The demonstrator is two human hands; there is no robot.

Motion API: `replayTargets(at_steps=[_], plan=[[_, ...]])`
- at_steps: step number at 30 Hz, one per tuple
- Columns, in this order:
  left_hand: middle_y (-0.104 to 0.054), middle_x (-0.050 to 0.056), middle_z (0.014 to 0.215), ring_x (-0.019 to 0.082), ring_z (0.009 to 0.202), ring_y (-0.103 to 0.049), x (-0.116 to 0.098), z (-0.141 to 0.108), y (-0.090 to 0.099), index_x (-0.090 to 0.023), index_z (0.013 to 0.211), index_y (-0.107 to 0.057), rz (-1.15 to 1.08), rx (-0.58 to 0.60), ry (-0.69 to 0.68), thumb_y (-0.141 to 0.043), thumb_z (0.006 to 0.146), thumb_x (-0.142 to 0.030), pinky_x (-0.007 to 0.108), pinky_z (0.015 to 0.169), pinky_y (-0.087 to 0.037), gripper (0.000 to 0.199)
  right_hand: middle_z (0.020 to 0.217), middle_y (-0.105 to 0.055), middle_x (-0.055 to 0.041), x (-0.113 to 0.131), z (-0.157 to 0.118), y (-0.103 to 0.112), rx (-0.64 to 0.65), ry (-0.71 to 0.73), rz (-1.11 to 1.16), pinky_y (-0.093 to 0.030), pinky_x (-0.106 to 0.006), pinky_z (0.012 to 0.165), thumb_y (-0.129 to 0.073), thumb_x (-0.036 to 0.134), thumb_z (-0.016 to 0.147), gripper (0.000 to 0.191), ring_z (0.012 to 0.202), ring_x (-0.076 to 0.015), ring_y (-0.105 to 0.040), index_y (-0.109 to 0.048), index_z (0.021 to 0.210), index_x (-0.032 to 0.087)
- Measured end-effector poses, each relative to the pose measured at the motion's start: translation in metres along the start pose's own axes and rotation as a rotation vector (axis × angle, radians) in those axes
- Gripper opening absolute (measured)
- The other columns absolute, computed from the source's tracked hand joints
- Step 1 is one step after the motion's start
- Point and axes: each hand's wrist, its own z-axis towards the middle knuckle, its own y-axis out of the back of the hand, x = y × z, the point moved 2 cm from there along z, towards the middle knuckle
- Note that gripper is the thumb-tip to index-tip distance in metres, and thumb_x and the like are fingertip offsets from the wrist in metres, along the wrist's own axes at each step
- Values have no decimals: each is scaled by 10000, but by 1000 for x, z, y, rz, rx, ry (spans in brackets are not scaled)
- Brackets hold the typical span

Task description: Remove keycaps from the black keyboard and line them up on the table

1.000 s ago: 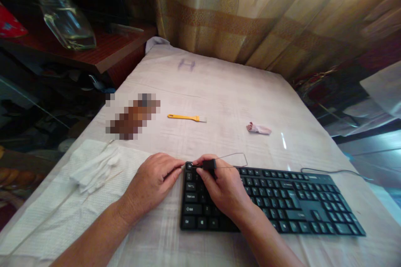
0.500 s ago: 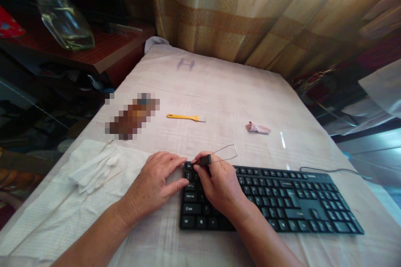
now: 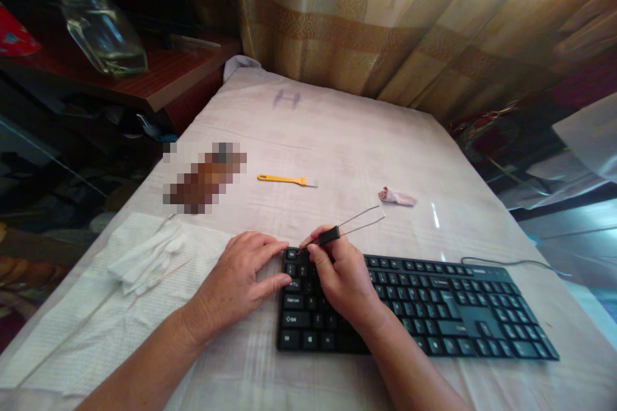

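"Keyboard?"
"One keyboard (image 3: 463, 314), lying on the pale cloth (image 3: 347, 141), partly hidden by the right hand (image 3: 348, 276). That hand: clamped on one black-handled wire tool (image 3: 330, 236); tip near the Esc key (image 3: 292, 254), hard to make out."
"Left hand (image 3: 241, 273)?"
"Thumb and forefinger apart, touching the keyboard's left end."
"Farther out?"
"One yellow brush (image 3: 282, 180), one rolled pink cloth (image 3: 398, 197), one pixelated object (image 3: 205, 180). One glass jug (image 3: 107, 38), contents unclear, on the desk (image 3: 168, 80), cut off at left."
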Motion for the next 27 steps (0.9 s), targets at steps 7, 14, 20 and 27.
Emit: replayTargets(at_steps=[7, 14, 20, 27], plan=[[-665, 49, 1101, 228, 1046, -567, 2, -1, -1, -243, 1205, -602, 7, 7, -13, -640, 848, -397, 404, 930, -436, 391, 880, -691, -23, 1, -1, 3, 3, 29, 58, -509, -265, 742, -480, 177, 898, 106, 796, -157, -669, -536, 982, 208], [-671, 53, 1083, 217, 1033, -575, 3, -1, 0, -234, 1186, -617, 9, 10, -41, -516, 926, -308, 397, 928, -444, 289, 901, -682, -40, 4, -3, 2, 18, 88, -21, -515, -294, 763, -488, 172, 897, 121, 833, -171, -658, -552, 996, 203], [-670, 56, 1076, 216, 1029, -572, 0, -1, 1, -235, 1181, -617, -1, -8, -35, -489, 935, -268, 411, 929, -445, 279, 913, -688, -73, 5, -4, -2, 7, 185, -170, -537, -340, 749, -493, 164, 899, 107, 840, -207, -662, -534, 993, 196], [-672, 54, 1060, 216, 1012, -574, 1, -1, 0, -235, 1176, -623, -14, -9, -44, -500, 920, -233, 414, 922, -443, 284, 854, -678, -90, 11, -3, -10, -35, 285, -401, -526, -341, 680, -468, 176, 925, 65, 744, -213, -650, -528, 948, 186]])
